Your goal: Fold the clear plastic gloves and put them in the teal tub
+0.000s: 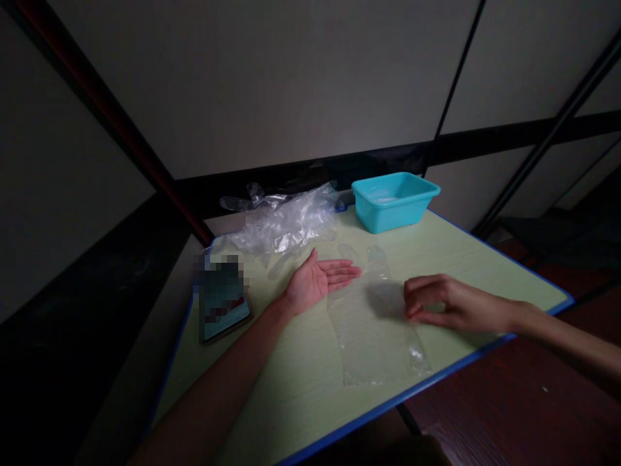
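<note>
Toward eleven o'clock, the heaped clear film (291, 223) looks like thin plastic, crinkled and glossy. The basin (392, 206) at one o'clock seems smooth plastic with a soft sheen. At the centre, the flat transparent glove (373, 336) looks filmy, shiny where creased. The tabletop (286, 395) looks smooth, nearly matt.

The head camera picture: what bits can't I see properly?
All in the head view:
- Phone screen: mostly hidden by blocky blur.
- Turquoise tub: its near wall hides part of the inside.
- Right hand: blurred and curled, so I can't tell if its fingertips pinch anything.
- Crumpled clear plastic: see-through layers overlap, too muddled to count.
</note>
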Demonstrator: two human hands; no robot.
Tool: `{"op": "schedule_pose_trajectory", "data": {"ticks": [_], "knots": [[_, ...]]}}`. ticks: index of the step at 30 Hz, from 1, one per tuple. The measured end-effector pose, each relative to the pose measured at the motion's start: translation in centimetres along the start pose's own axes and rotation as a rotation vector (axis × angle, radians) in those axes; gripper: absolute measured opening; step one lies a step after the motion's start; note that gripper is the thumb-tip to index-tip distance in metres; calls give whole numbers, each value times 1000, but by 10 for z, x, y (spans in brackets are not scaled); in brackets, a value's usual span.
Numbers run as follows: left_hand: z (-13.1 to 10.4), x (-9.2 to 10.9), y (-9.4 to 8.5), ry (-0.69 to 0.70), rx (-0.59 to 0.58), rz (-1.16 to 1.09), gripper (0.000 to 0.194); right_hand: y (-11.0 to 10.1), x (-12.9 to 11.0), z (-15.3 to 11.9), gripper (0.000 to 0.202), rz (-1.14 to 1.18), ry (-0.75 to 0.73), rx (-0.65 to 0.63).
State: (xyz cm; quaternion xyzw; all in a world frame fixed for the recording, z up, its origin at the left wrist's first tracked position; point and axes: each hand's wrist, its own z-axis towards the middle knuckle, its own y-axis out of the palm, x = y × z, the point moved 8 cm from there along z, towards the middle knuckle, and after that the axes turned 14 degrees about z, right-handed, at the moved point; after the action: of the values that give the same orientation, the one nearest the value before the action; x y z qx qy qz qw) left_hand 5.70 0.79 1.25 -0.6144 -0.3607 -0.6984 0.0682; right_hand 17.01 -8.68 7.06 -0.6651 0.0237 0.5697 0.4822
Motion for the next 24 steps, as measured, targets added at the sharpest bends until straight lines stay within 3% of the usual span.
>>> {"op": "schedule_pose_trajectory", "data": {"ticks": [4,9,17,24], "knots": [[0,-9,-1,-84,2,11,70,26,-25,-24,30,-382,-145,-85],[0,-15,0,-147,-5,29,69,43,-22,-50,35,-498,-276,-74],[1,-16,-3,-140,-2,43,68,48,-22,-55,30,-381,-348,-37],[3,-18,-4,-153,-5,38,67,54,-31,-50,29,-410,-424,-97]]}}
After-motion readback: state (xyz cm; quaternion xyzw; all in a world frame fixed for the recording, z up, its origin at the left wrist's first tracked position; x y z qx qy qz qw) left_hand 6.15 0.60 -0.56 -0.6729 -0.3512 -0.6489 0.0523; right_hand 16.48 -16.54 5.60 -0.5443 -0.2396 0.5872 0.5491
